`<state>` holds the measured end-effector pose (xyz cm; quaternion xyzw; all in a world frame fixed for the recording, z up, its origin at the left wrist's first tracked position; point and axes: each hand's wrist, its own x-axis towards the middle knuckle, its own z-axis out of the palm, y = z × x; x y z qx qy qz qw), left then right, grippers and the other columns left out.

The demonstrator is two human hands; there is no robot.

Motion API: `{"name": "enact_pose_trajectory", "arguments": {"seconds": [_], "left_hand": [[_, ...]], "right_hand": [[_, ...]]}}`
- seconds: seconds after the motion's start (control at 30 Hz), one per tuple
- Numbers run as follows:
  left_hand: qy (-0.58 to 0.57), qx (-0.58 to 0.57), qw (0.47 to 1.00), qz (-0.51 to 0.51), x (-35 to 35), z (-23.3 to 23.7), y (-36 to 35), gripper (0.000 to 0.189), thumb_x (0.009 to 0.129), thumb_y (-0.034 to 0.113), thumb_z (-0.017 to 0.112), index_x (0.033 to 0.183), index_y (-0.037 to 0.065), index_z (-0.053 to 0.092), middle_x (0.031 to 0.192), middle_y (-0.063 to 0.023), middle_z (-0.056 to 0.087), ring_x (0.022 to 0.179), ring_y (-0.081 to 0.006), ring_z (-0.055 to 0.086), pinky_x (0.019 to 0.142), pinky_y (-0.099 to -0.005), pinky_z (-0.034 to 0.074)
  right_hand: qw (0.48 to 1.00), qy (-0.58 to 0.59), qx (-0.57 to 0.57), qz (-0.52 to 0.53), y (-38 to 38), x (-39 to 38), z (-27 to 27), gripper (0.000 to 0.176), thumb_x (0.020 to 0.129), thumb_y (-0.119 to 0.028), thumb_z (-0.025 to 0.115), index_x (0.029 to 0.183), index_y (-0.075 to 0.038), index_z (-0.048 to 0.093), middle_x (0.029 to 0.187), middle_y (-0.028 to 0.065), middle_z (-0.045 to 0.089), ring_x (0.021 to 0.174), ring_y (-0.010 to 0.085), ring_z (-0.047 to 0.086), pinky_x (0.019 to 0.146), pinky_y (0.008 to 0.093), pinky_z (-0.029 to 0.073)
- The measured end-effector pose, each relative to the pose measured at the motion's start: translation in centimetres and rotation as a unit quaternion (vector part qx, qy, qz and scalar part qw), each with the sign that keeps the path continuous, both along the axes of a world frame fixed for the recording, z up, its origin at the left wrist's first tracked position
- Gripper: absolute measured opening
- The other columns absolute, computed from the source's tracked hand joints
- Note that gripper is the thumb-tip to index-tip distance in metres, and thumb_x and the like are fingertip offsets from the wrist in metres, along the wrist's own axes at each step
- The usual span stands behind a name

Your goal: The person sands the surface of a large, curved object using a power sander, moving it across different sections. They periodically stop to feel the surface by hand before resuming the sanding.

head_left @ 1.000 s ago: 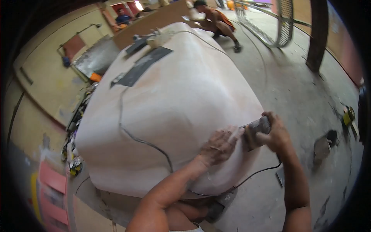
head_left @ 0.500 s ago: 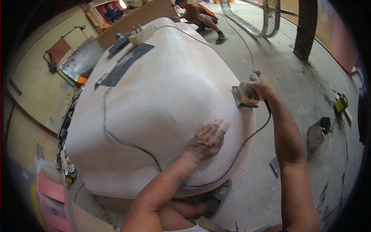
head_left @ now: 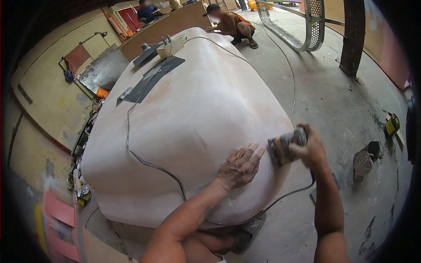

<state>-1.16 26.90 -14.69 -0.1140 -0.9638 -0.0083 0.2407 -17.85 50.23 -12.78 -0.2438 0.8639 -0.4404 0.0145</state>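
Note:
A large pale, smoothly curved shell [head_left: 175,118] fills the middle of the view, its surface dusty white with pinkish patches. My left hand [head_left: 241,165] lies flat on it, fingers stretched out, holding nothing. At the shell's right edge, my right hand [head_left: 310,147] is wrapped round an electric sander [head_left: 283,147], whose pad is against the curved side. A dark power cord [head_left: 289,193] runs from the sander down and round the shell's near edge, then up over its surface to a power strip [head_left: 171,47] on top. Dark sheets [head_left: 153,79] lie near that strip.
A person in an orange vest [head_left: 232,24] squats at the shell's far end; another person [head_left: 149,12] is behind a wooden panel. On the floor to the right are a bucket [head_left: 364,160] and a yellow-black object [head_left: 391,127]. A dark post [head_left: 353,39] stands beyond a perforated metal frame [head_left: 313,26].
My right hand has brought the sander down along the shell's right edge, nearer my left hand, and it has tilted. The left hand stays flat on the surface. The view has shifted slightly.

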Motion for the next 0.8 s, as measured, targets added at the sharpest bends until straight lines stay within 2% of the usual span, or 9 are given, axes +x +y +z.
{"name": "enact_pose_trajectory", "arguments": {"seconds": [0.07, 0.13, 0.33, 0.43, 0.47, 0.57, 0.67, 0.77, 0.8], "left_hand": [[-0.003, -0.003, 1.000, 0.003, 0.0, -0.1, -0.1, 0.053, 0.099, 0.020, 0.065, 0.150, 0.010, 0.056, 0.141, -0.0163, 0.063, 0.132, -0.0326, 0.061, 0.110, -0.0455, 0.049], [0.003, -0.004, 1.000, -0.002, -0.1, -0.2, -0.2, 0.052, 0.099, 0.020, 0.065, 0.149, 0.009, 0.057, 0.141, -0.0160, 0.063, 0.132, -0.0329, 0.061, 0.111, -0.0455, 0.048], [-0.011, 0.003, 1.000, 0.006, -0.1, -0.3, -0.1, 0.049, 0.098, 0.020, 0.065, 0.145, 0.009, 0.061, 0.142, -0.0160, 0.063, 0.133, -0.0326, 0.060, 0.112, -0.0454, 0.047], [-0.017, 0.003, 1.000, 0.015, 0.1, -0.5, -0.1, 0.048, 0.098, 0.021, 0.065, 0.145, 0.008, 0.061, 0.142, -0.0163, 0.063, 0.133, -0.0323, 0.060, 0.112, -0.0456, 0.047], [-0.018, 0.002, 1.000, 0.016, 0.0, -0.6, -0.1, 0.048, 0.098, 0.021, 0.065, 0.145, 0.008, 0.061, 0.142, -0.0163, 0.063, 0.133, -0.0322, 0.060, 0.112, -0.0458, 0.047], [-0.006, 0.003, 1.000, 0.013, 0.0, -0.9, -0.2, 0.048, 0.099, 0.022, 0.065, 0.144, 0.008, 0.061, 0.142, -0.0164, 0.063, 0.134, -0.0325, 0.060, 0.111, -0.0461, 0.047], [-0.012, 0.010, 1.000, 0.013, 0.1, -0.5, 0.0, 0.047, 0.099, 0.022, 0.065, 0.144, 0.008, 0.062, 0.142, -0.0166, 0.062, 0.133, -0.0324, 0.060, 0.110, -0.0459, 0.048], [-0.008, 0.010, 1.000, 0.008, 0.0, -0.4, -0.1, 0.047, 0.098, 0.021, 0.065, 0.143, 0.008, 0.062, 0.142, -0.0174, 0.062, 0.133, -0.0332, 0.060, 0.110, -0.0461, 0.048], [-0.003, 0.010, 1.000, 0.005, 0.0, -0.6, -0.2, 0.047, 0.098, 0.021, 0.065, 0.143, 0.008, 0.062, 0.142, -0.0175, 0.062, 0.133, -0.0334, 0.060, 0.110, -0.0462, 0.048]], "right_hand": [[0.989, -0.137, 0.044, -0.026, -2.1, -2.7, 4.0, 0.073, 0.075, -0.032, 0.082, 0.140, -0.006, 0.060, 0.124, 0.0265, 0.070, 0.102, 0.0370, 0.074, 0.079, 0.0451, 0.062], [0.993, -0.102, 0.054, -0.021, -3.9, -6.8, 3.8, 0.077, 0.074, -0.032, 0.083, 0.143, -0.006, 0.059, 0.122, 0.0267, 0.072, 0.093, 0.0345, 0.076, 0.069, 0.0424, 0.062], [0.994, -0.107, 0.015, -0.003, -4.4, -10.6, 2.3, 0.080, 0.069, -0.027, 0.086, 0.142, -0.009, 0.061, 0.117, 0.0232, 0.073, 0.087, 0.0333, 0.075, 0.063, 0.0408, 0.061], [0.988, -0.153, 0.017, 0.019, -1.9, -5.0, 4.5, 0.080, 0.068, -0.025, 0.084, 0.143, -0.008, 0.060, 0.122, 0.0237, 0.072, 0.095, 0.0344, 0.074, 0.070, 0.0428, 0.062], [0.990, -0.138, -0.006, 0.033, -1.1, -4.3, 2.6, 0.079, 0.067, -0.026, 0.084, 0.141, -0.007, 0.061, 0.122, 0.0248, 0.071, 0.103, 0.0350, 0.073, 0.082, 0.0466, 0.062], [0.999, 0.006, 0.025, 0.031, 1.2, 1.3, 0.8, 0.074, 0.071, -0.033, 0.084, 0.138, -0.012, 0.062, 0.124, 0.0191, 0.065, 0.117, 0.0391, 0.067, 0.101, 0.0483, 0.054], [0.999, 0.010, 0.028, 0.029, 1.9, 4.8, 0.6, 0.072, 0.071, -0.033, 0.085, 0.136, -0.013, 0.062, 0.123, 0.0170, 0.064, 0.118, 0.0387, 0.066, 0.101, 0.0496, 0.054], [0.998, 0.052, 0.030, 0.034, 0.8, 2.8, 0.6, 0.071, 0.072, -0.031, 0.084, 0.136, -0.012, 0.062, 0.121, 0.0182, 0.066, 0.109, 0.0376, 0.071, 0.094, 0.0479, 0.058], [0.999, 0.005, 0.028, 0.030, 0.0, 1.4, 1.2, 0.072, 0.071, -0.030, 0.084, 0.137, -0.012, 0.062, 0.120, 0.0191, 0.068, 0.105, 0.0370, 0.072, 0.088, 0.0472, 0.060]]}}
